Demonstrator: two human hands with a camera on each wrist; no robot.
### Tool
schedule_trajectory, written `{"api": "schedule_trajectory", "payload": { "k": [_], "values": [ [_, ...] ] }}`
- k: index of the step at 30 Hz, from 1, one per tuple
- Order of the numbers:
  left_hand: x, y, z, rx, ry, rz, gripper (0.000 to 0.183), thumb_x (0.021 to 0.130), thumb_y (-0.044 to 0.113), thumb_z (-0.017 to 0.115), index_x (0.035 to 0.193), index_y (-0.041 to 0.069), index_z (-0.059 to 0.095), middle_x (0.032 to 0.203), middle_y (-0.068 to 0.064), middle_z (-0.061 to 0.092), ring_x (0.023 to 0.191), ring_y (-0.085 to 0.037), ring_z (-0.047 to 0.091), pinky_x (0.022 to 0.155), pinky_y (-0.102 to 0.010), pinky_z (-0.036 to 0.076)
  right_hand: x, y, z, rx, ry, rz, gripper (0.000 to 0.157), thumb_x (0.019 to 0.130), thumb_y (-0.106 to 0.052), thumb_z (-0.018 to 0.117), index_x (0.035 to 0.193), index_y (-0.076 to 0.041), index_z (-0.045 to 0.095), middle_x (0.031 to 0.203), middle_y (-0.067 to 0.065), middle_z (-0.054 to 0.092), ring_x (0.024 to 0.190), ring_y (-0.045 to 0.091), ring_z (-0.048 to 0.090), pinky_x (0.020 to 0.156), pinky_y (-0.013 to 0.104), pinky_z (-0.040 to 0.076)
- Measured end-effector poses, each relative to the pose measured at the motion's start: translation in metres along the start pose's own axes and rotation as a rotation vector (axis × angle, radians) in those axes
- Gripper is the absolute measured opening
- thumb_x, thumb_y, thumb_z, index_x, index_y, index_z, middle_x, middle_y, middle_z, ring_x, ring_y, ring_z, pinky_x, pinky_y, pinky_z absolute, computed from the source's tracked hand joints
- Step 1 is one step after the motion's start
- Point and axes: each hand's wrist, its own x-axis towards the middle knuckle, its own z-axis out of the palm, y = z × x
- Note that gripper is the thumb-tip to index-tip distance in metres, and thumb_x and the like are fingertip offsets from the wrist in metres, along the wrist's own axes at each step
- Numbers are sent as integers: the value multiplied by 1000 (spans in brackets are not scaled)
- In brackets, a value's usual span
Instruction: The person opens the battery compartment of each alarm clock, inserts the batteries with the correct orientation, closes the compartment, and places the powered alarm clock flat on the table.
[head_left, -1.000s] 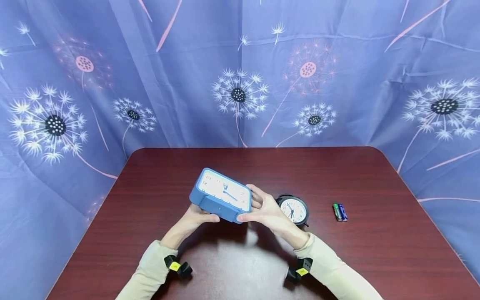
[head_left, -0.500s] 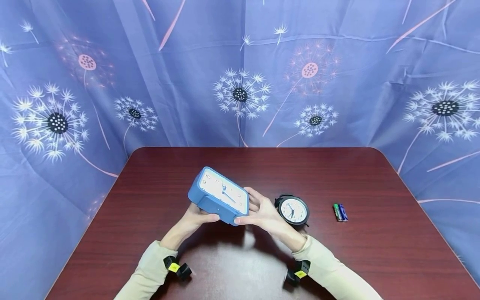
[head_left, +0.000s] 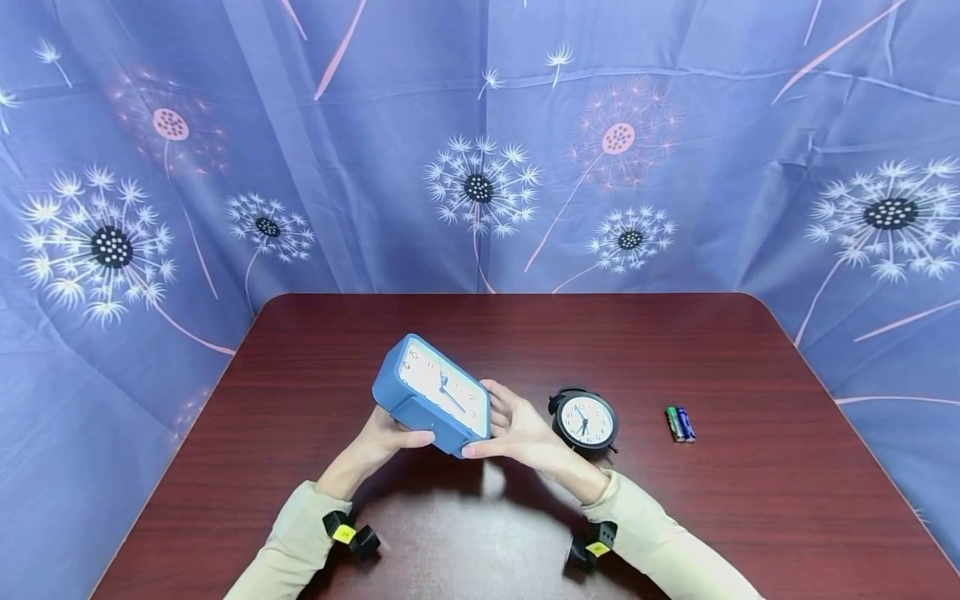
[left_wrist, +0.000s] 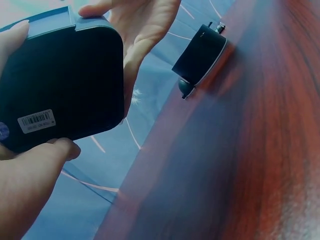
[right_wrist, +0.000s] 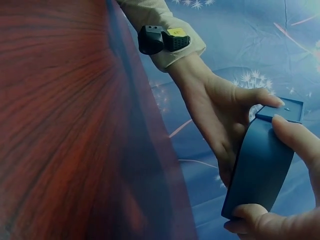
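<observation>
A blue rectangular clock (head_left: 444, 390) with a white dial is held up over the table, tilted so that its right end sits lower. My left hand (head_left: 381, 440) grips its lower left part, thumb on the underside near the front. At the right end, my right hand (head_left: 527, 432) holds it between thumb and fingers. In the left wrist view the dark side of the clock (left_wrist: 75, 90) carries a barcode label (left_wrist: 38, 121). The right wrist view has its narrow blue side (right_wrist: 262, 160), with fingers of both hands on it.
A black round alarm clock (head_left: 587, 420) stands on the table just right of my right hand. Farther right lie a green battery (head_left: 674, 424) and a blue battery (head_left: 686, 424), side by side. Behind the dark red table (head_left: 337, 325) hangs a blue dandelion-print cloth (head_left: 360, 183).
The blue clock has tilted a little more, its right end dropping. Both hands have shifted slightly left with it, keeping their hold. The black clock and batteries stay put.
</observation>
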Motion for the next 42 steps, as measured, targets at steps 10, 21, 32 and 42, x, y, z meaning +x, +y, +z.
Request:
{"api": "schedule_trajectory", "payload": {
  "k": [10,21,32,42],
  "values": [
    [-1,4,2,29,14,1,80,76,21,82,142,18,37,126,14,59,110,-4,60,93,-20,50,0,1,-4,-89,-35,51,94,72,-2,82,147,-1,26,146,23,41,136,30,42,109,34,40],
    [2,7,3,54,24,4,80,75,19,82,140,8,37,123,11,61,107,-6,62,91,-21,51,-4,-1,-11,-251,-91,66,101,76,-11,82,153,-1,16,157,20,26,145,34,26,115,45,28],
    [9,8,7,161,24,-42,104,69,31,85,141,-14,26,124,3,53,108,-2,57,94,-17,47,-4,-2,-12,-343,-152,82,102,84,-28,75,154,0,7,158,24,19,145,37,24,116,50,24],
    [9,9,9,265,-71,-86,117,72,44,82,150,-7,12,144,-33,33,120,-11,48,105,-32,43,-1,-7,-9,-322,-193,8,91,84,-18,76,153,-3,19,156,17,29,144,33,28,115,48,28]
  ]
}}
